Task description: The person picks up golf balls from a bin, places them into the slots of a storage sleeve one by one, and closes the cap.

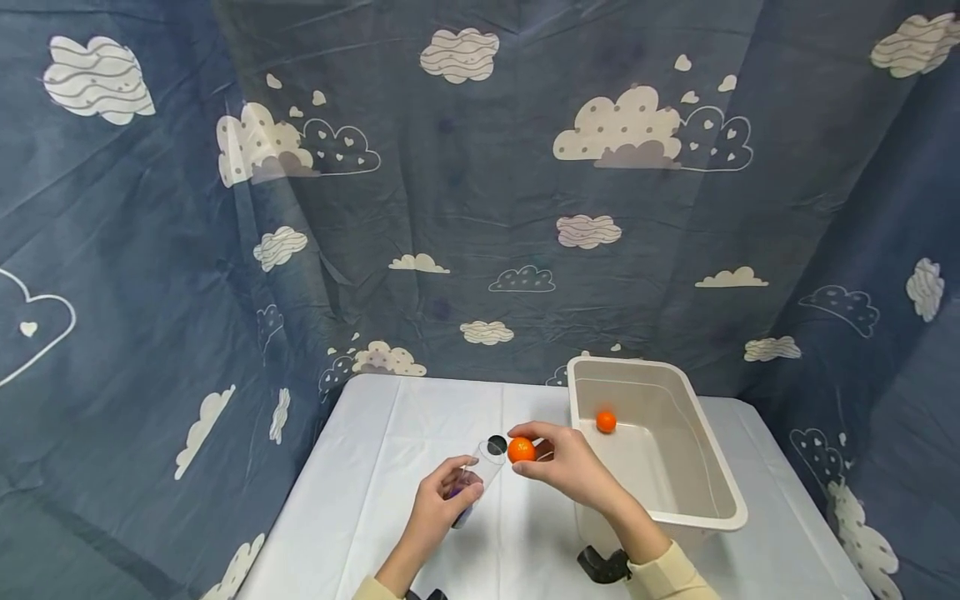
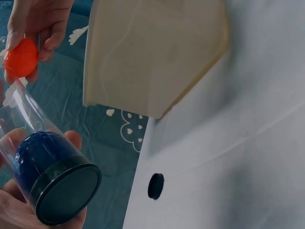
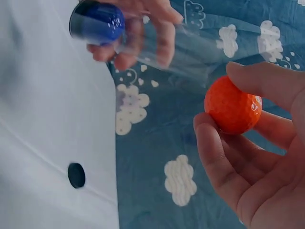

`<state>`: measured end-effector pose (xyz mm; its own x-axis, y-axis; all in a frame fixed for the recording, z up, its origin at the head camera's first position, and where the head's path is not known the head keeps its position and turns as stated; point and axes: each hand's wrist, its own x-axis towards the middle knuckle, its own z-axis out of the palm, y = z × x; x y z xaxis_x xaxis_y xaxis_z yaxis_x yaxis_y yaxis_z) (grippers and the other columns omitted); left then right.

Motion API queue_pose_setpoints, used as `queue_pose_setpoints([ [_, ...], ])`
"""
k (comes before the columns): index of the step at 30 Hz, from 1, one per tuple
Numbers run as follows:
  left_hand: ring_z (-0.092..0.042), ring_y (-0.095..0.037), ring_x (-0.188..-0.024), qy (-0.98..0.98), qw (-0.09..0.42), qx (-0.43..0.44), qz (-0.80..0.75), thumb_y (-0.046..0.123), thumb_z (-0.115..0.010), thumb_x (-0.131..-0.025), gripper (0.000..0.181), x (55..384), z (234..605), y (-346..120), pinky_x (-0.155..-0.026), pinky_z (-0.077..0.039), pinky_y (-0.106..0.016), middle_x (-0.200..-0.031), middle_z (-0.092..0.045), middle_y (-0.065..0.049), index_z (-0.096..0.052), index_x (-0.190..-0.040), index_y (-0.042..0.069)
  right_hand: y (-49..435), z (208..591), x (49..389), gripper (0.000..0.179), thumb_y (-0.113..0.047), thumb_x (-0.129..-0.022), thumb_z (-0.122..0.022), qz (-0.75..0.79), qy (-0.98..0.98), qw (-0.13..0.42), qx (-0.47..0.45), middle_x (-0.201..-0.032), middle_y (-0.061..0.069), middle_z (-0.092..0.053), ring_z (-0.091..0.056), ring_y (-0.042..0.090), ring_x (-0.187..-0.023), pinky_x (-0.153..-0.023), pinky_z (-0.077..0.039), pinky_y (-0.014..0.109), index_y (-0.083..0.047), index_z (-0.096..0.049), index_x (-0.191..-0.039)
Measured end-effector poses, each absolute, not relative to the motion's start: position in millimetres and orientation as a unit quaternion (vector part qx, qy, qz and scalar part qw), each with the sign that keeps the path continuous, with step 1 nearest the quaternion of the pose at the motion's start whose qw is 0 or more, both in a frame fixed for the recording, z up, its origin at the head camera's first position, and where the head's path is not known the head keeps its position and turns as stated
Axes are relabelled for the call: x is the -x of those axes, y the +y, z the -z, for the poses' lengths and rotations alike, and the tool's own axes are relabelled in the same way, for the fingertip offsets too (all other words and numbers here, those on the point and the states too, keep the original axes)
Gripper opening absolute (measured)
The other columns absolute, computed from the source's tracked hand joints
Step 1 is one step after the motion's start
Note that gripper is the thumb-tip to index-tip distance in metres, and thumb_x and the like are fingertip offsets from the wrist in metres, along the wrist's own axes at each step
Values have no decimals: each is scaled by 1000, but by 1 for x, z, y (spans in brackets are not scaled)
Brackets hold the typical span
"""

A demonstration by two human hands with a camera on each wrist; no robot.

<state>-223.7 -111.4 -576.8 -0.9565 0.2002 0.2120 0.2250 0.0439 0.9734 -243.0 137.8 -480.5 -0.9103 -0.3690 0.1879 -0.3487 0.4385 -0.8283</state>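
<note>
Clear plastic tube [image 1: 488, 463] gripped in left hand [image 1: 441, 495], perhaps touching, could knock dimpled orange ball [image 1: 521, 450] from right hand's [image 1: 573, 468] pinch.

Soft, even light in the head view, faint diffuse shadows on the white table [image 1: 405, 433], both wrist views dimmer and bluer, glare streaking the clear tube [image 2: 38, 112], left hand [image 3: 160, 19] slightly blurred in the right wrist view
</note>
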Motion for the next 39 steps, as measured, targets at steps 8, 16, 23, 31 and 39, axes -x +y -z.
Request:
queue_pose_setpoints([
  [8,-68,-22,-90,-734,-2,135,666,25,-76,-92,36,219,575,-109,-79,-54,-30,-99,-72,-2,-65,-126,21,132,487,237,36,-24,-84,-84,492,847,7,201,-105,-7,-70,-69,22,-83,-73,-57,29,-25,-71,-118],
  [16,-67,-21,-87,-735,-1,151,661,24,-78,-90,34,219,577,-106,-77,-55,-30,-98,-71,-3,-67,-123,23,130,487,235,38,-31,-83,-84,493,847,-10,200,-106,-10,-70,-69,16,-83,-75,-57,29,-29,-70,-119],
  [23,-68,-20,-87,-737,-4,166,656,17,-78,-90,34,219,581,-102,-75,-55,-29,-98,-72,-3,-68,-122,19,127,491,236,35,-30,-86,-82,493,841,-5,224,-106,-8,-71,-68,15,-83,-76,-57,32,-26,-71,-118],
  [31,-69,-19,-87,-740,-7,162,653,25,-78,-90,33,218,580,-102,-76,-56,-29,-97,-72,-3,-68,-121,22,125,493,236,36,-32,-86,-82,490,843,12,222,-108,-8,-70,-69,15,-82,-74,-57,29,-28,-70,-120],
  [39,-69,-17,-92,-745,2,152,650,24,-79,-89,35,220,580,-102,-81,-54,-28,-104,-73,-2,-68,-122,18,125,493,237,33,-32,-87,-81,494,839,16,225,-107,-1,-71,-69,16,-83,-75,-57,30,-28,-71,-118],
])
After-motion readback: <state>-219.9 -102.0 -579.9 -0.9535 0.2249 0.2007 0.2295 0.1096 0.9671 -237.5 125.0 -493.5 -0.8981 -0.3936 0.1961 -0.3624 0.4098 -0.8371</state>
